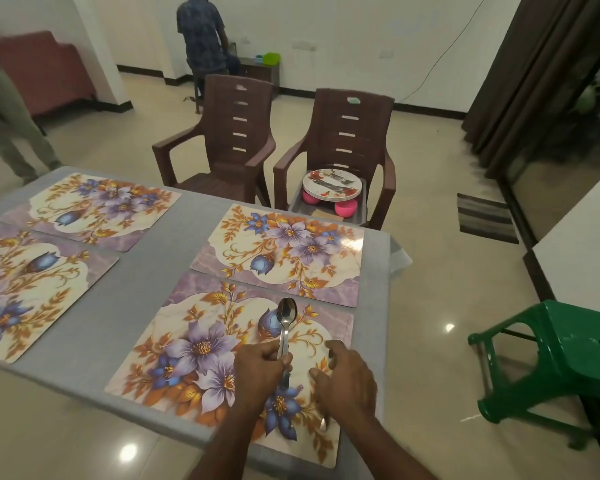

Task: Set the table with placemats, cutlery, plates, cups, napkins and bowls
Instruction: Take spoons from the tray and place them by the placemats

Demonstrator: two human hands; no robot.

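Steel spoon point(286, 322) pinched by left hand point(261, 367), bowl pointing away, over nearest placemat point(174, 355), likely for laying. Right hand point(347, 379) curls round a second utensil point(323, 423), kind unclear. Plates point(331, 188) wait on chair well beyond both hands.

A shiny steel spoon point(286, 323) points bowl-forward over the nearest floral placemat point(194, 344), its handle gripped.

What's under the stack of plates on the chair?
Pink bowls sit upside down under the plates, all in a grey tray on the brown chair. At least three peek out; the plates hide any more. Cutlery lies on top.
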